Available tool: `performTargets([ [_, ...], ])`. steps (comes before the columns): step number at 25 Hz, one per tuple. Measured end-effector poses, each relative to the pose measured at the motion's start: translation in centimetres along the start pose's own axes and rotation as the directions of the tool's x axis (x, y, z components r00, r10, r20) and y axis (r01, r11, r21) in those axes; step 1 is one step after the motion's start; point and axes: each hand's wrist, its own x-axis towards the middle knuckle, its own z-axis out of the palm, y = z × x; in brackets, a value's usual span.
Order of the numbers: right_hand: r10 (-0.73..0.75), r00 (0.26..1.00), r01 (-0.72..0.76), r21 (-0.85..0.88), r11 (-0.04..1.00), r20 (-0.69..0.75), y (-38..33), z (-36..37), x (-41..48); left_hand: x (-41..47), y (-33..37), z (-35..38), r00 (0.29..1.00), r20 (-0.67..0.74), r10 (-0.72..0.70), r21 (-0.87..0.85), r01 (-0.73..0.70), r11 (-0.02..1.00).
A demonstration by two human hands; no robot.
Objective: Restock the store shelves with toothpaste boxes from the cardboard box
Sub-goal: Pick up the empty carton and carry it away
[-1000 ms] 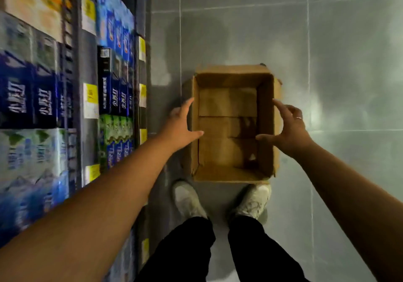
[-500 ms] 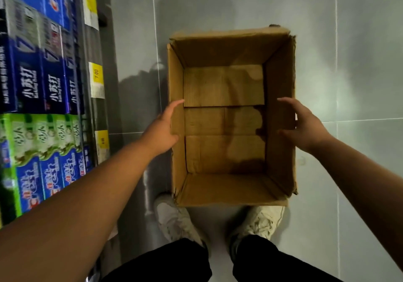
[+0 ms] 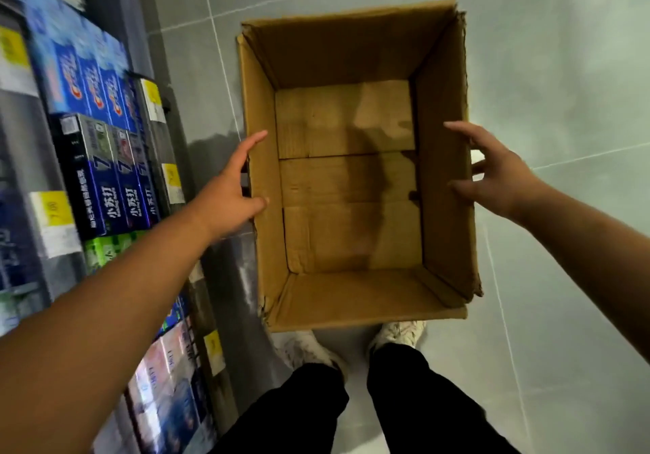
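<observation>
The left hand and right hand reach spread wide to either side wall of the empty cardboard box on the floor, holding nothing. The toothpaste boxes sit on the shelves at left. Pinched by thin walls, the torn box could buckle or slip.

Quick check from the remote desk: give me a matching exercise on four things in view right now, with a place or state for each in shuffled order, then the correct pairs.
Things:
1. cardboard box
2. left hand
3. right hand
4. toothpaste boxes

Places or states:
A. standing on the shelves at the left edge of the view
B. open-topped on the tiled floor, nothing inside
C. fingers spread by the box's right wall
D. open against the box's left wall

Pairs: 1-B, 2-D, 3-C, 4-A
</observation>
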Motion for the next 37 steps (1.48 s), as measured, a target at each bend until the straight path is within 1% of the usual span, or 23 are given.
performTargets([
  [5, -0.024, 0.997, 0.030, 0.074, 0.997, -0.078, -7.7, -9.0, -6.9, -5.9, 11.6, -3.9, 0.995, 0.010, 0.098, 0.081, -0.099, 0.992],
  [8, -0.053, 0.986, 0.071, 0.107, 0.992, -0.155, -11.9, -15.1, -11.9, -9.9, 18.7, -5.8, 0.982, 0.014, 0.189, 0.055, -0.189, 0.980],
  [11, -0.087, 0.971, 0.106, 0.074, 0.992, -0.224, -15.2, -20.4, -16.5, -14.3, 25.0, -6.6, 0.966, 0.012, 0.257, 0.108, -0.256, 0.961],
  [14, -0.115, 0.951, 0.135, 0.051, 0.990, -0.287, -17.9, -25.1, -21.1, -18.9, 31.0, -6.6, 0.955, 0.002, 0.298, 0.115, -0.296, 0.948],
  [17, -0.134, 0.919, 0.168, 0.059, 0.984, -0.372, -19.3, -29.6, -26.4, -23.2, 36.9, -6.5, 0.934, 0.005, 0.358, 0.103, -0.356, 0.929],
  [21, -0.186, 0.852, 0.238, 0.044, 0.970, -0.490, -20.7, -33.9, -32.8, -27.1, 43.6, -5.5, 0.886, 0.074, 0.457, 0.118, -0.463, 0.878],
  [23, -0.160, 0.805, 0.242, 0.070, 0.968, -0.571, -21.0, -35.5, -36.6, -28.7, 46.9, -4.7, 0.847, 0.143, 0.512, 0.112, -0.528, 0.842],
  [26, -0.107, 0.718, 0.263, 0.126, 0.957, -0.687, -20.3, -36.9, -42.4, -31.0, 51.4, -2.9, 0.764, 0.239, 0.600, 0.126, -0.637, 0.761],
  [28, -0.076, 0.657, 0.256, 0.127, 0.958, -0.750, -19.7, -36.9, -46.1, -32.9, 53.5, -1.6, 0.724, 0.305, 0.618, 0.104, -0.671, 0.734],
  [29, -0.062, 0.621, 0.257, 0.128, 0.958, -0.781, -19.6, -36.7, -48.3, -34.0, 54.5, -0.8, 0.693, 0.340, 0.636, 0.086, -0.696, 0.713],
  [32, 0.008, 0.512, 0.243, 0.154, 0.958, -0.859, -19.0, -34.9, -55.5, -37.1, 56.7, 1.8, 0.575, 0.463, 0.675, 0.093, -0.789, 0.607],
  [34, 0.079, 0.435, 0.261, 0.210, 0.942, -0.897, -18.3, -33.2, -60.3, -39.4, 57.7, 4.0, 0.480, 0.543, 0.689, 0.033, -0.832, 0.554],
  [37, 0.147, 0.340, 0.211, 0.228, 0.950, -0.929, -17.1, -30.9, -66.8, -43.2, 58.5, 8.0, 0.343, 0.642, 0.686, -0.020, -0.887, 0.462],
])
